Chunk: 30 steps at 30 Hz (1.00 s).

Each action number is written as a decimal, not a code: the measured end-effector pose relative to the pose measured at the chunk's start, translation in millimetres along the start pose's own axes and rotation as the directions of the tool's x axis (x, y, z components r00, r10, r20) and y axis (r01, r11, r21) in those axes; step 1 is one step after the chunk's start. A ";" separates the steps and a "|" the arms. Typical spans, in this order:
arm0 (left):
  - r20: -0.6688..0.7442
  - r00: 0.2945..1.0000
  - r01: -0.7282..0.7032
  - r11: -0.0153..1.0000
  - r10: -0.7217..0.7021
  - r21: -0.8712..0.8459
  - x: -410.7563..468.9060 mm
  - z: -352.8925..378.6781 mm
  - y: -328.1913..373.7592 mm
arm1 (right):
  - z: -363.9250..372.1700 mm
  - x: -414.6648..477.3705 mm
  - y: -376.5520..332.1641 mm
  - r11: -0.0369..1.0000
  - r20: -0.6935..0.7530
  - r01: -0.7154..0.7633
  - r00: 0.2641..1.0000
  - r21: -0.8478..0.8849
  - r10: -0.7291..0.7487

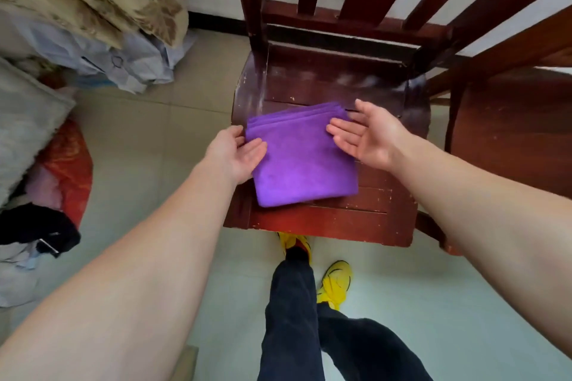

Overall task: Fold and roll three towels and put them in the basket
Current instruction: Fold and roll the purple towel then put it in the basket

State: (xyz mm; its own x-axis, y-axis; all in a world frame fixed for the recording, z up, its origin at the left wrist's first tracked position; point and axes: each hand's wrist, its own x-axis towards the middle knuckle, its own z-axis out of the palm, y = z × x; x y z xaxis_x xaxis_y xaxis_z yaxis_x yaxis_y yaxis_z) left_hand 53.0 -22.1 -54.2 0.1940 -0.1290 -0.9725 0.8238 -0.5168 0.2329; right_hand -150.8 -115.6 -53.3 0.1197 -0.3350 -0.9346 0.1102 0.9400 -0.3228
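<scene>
Purple folded towel [305,161] being rested on a dark red wooden chair seat [340,219], left edge being touched by the relaxed, straight fingers of the left hand [236,155], right hand [368,136] being held open-palmed, fingers straight, above the right edge.

Only 1 view, worn on the head. Looks forward and steeply down from above the seat of a dark wooden chair [340,219], near enough to catch the 2 forearms reaching in from the bottom corners. Centres on a purple towel [303,161] between the left hand [236,153] and right hand [368,133]. Takes in the slatted chair back along the top, tiled floor [148,139] at left, yellow shoes [335,283] below. Bows straight edges outward, wide-angle fashion.
</scene>
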 end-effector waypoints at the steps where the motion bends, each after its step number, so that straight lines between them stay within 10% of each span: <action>1: -0.063 0.995 -0.073 0.997 0.076 0.038 4.4 3.3 2.2 | 1.9 2.0 -2.8 0.997 -0.071 0.060 0.995 -0.048 -0.064; 5: -0.051 0.814 -0.504 0.747 0.579 0.434 15.3 17.6 5.6 | 18.1 1.2 -2.9 0.898 -0.243 0.313 0.887 -0.310 -0.393; 9: 0.252 0.912 -0.408 0.656 0.324 0.635 14.3 31.4 -7.8 | 33.3 5.2 18.6 0.896 -0.058 0.101 0.989 -0.432 -0.139; 18: 0.172 0.944 -0.327 0.721 0.282 0.611 8.4 24.7 -12.5 | 13.7 8.4 15.8 0.951 -0.196 0.111 0.965 -0.288 -0.172; 24: 0.162 0.986 -0.095 0.637 -0.047 0.765 -12.3 -22.6 -52.0 | -16.0 -25.2 51.9 0.881 -0.096 -0.043 0.995 -0.472 -0.003; 30: 0.159 0.976 -0.212 0.521 0.146 0.827 2.4 -32.1 -72.8 | -39.2 -10.9 65.7 0.866 -0.130 -0.016 0.990 -0.499 -0.057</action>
State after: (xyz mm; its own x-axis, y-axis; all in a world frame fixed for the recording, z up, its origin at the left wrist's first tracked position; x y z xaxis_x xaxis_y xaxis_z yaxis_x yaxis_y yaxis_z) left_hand 10.6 42.4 -73.7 0.2248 -0.3359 -0.9147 -0.0523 -0.9415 0.3329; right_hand -183.6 -47.7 -70.2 -0.0163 -0.3770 -0.9261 -0.3990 0.8517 -0.3397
